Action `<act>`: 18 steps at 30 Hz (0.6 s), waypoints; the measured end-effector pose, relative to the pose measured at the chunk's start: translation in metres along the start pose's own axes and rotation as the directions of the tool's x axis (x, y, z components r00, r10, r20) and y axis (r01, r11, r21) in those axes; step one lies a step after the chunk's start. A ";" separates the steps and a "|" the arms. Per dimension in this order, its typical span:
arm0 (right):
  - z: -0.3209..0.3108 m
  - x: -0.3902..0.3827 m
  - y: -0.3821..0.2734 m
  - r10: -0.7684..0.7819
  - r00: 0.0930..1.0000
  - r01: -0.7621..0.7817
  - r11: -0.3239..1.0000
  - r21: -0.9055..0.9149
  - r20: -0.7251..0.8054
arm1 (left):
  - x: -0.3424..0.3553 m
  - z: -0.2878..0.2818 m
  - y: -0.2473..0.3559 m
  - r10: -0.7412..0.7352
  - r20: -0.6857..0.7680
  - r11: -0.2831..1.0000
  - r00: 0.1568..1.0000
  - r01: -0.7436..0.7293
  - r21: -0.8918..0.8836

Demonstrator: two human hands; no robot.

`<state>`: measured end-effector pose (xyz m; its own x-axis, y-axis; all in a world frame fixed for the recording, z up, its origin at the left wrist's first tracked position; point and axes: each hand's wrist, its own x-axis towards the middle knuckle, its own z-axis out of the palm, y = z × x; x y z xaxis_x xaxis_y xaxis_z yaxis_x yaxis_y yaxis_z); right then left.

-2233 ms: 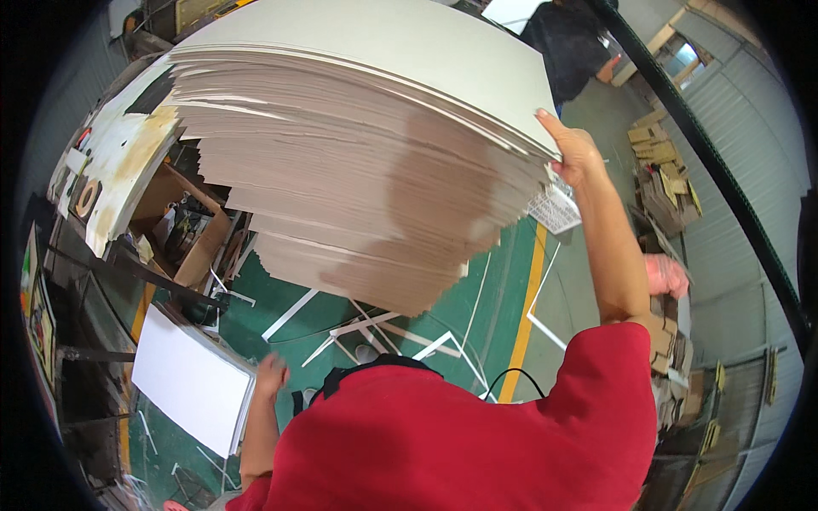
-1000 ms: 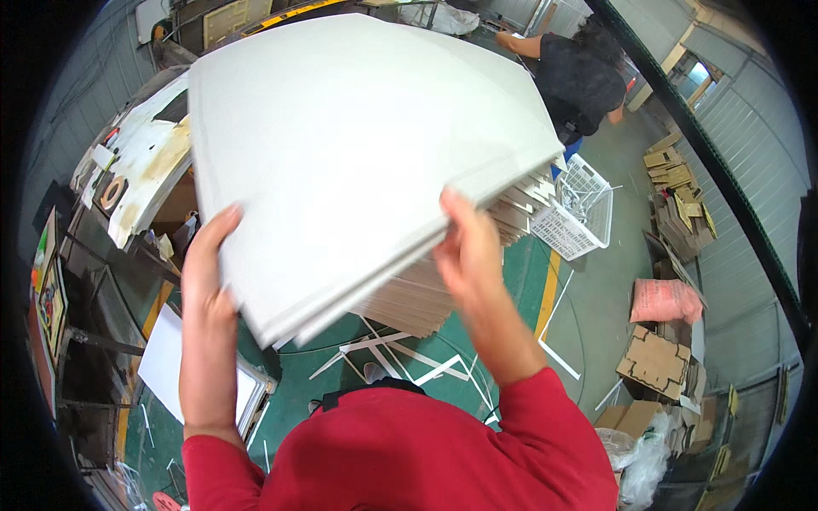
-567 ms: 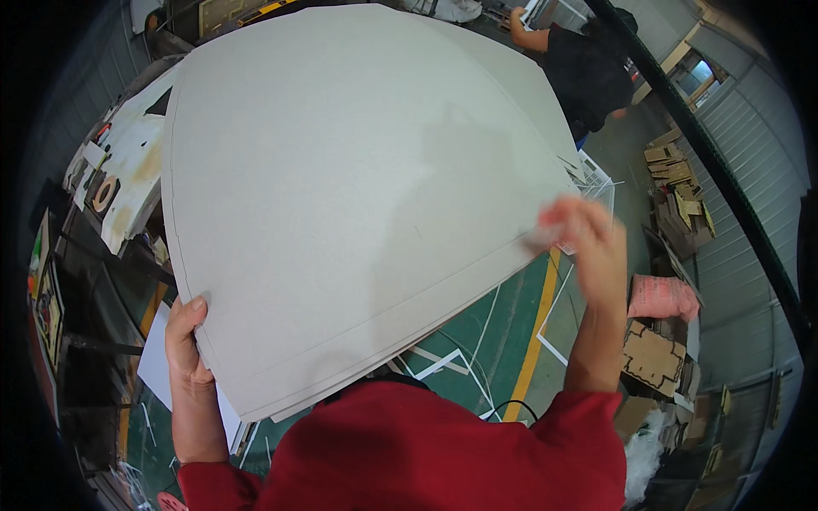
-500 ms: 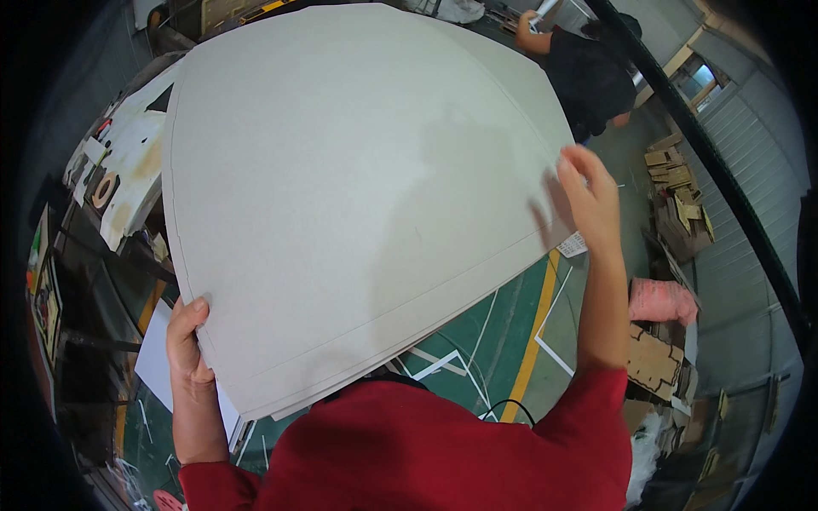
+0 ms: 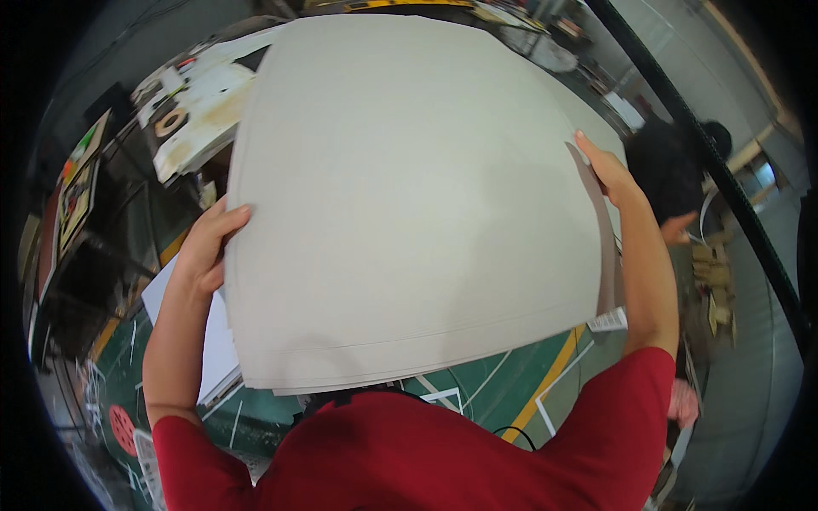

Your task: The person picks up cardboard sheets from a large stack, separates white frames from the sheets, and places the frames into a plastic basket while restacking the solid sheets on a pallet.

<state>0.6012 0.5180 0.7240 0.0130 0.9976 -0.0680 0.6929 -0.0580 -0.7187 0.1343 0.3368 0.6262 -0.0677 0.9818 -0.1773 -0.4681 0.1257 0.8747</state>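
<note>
Bench (image 5: 209, 104) upper left, floor (image 5: 511, 383) lower centre; left grip (image 5: 206, 244) and right grip (image 5: 610, 173) clamp the pale sheet (image 5: 409, 204) between them.

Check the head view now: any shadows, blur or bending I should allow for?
Head view: soft shadow on the large pale sheet, whose edges bow; picture rim black. Head view again: the co-worker blurred, left hand and right hand fairly clear.

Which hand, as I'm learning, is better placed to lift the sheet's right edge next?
Probably the right hand: it's at that edge; the left hand is across the sheet, at its left edge.
</note>
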 end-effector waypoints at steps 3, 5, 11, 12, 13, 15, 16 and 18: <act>0.005 0.008 -0.007 0.053 0.989 -0.064 0.995 0.078 0.139 | 0.006 0.003 0.003 -0.075 -0.056 0.996 0.996 0.077 0.036; 0.000 0.017 0.005 -0.018 0.984 -0.006 0.991 0.131 0.177 | 0.007 0.005 -0.005 -0.102 -0.086 0.994 0.991 0.105 0.037; 0.002 0.025 0.023 0.006 0.971 -0.113 0.890 0.442 0.237 | 0.024 -0.009 -0.054 -0.029 -0.028 0.999 0.999 0.030 0.022; 0.005 0.026 0.026 0.015 0.978 -0.115 0.872 0.476 0.209 | 0.027 -0.011 -0.063 -0.021 -0.032 1.000 0.999 0.021 -0.007; 0.004 0.019 0.020 0.019 0.983 -0.090 0.918 0.386 0.184 | 0.031 -0.013 -0.071 -0.011 -0.028 0.999 1.000 0.010 -0.038; 0.007 0.008 0.005 0.007 0.989 -0.038 0.978 0.204 0.150 | 0.033 -0.022 -0.083 0.017 -0.099 0.998 0.995 -0.022 -0.053; 0.010 0.004 0.005 -0.002 0.999 -0.003 0.993 0.114 0.047 | 0.034 -0.026 -0.091 0.028 -0.120 0.997 0.992 -0.036 -0.068; 0.011 0.000 0.003 -0.063 0.982 0.050 0.996 -0.077 -0.176 | 0.034 -0.032 -0.110 0.105 -0.153 0.992 0.983 -0.113 -0.047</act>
<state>0.5956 0.5171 0.7141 0.0964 0.9903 0.1004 0.7459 -0.0051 -0.6661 0.1556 0.3521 0.5097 -0.2507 0.9561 -0.1520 -0.4987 0.0071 0.8667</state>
